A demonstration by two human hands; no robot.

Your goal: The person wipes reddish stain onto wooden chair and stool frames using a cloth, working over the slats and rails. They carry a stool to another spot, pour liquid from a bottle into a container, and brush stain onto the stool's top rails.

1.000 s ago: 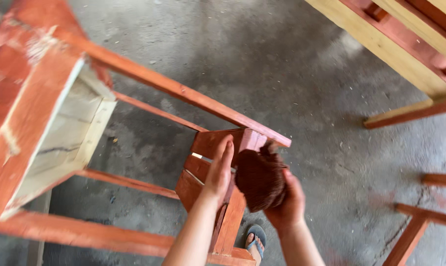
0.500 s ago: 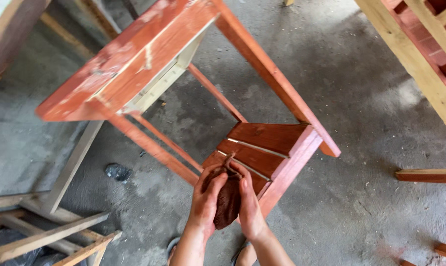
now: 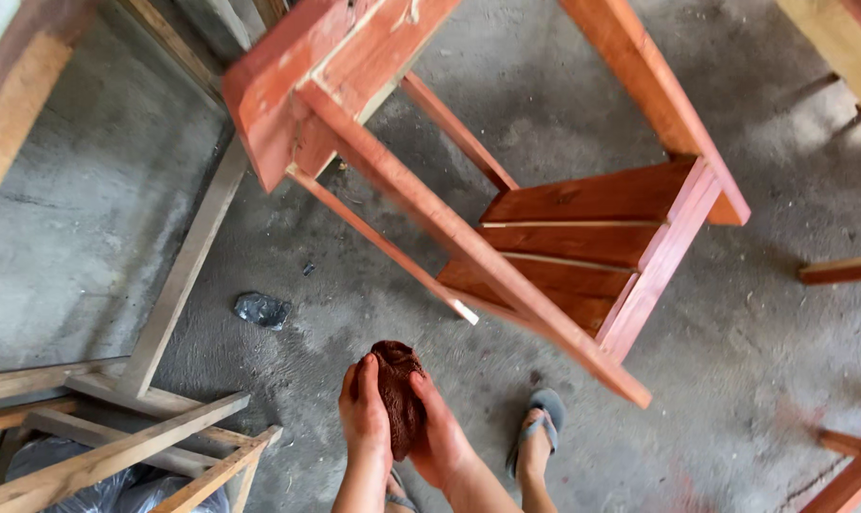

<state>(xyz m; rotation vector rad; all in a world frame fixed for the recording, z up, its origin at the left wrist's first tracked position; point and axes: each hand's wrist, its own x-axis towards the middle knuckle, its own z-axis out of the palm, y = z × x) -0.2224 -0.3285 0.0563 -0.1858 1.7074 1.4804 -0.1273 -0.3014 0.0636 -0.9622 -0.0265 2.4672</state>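
Left hand [image 3: 365, 410] and right hand [image 3: 442, 435] both close around a dark rag [image 3: 397, 396], held low above the floor [image 3: 88, 218], below the red frame [image 3: 507, 247]. The rag looks soft, light, likely stain-damp; bunching it suits.

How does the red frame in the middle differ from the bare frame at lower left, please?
The red frame is stained reddish-brown; the bare frame is pale, unstained wood. The red frame has a slatted shelf; none shows on the bare frame. Both are wooden and stand on the concrete floor.
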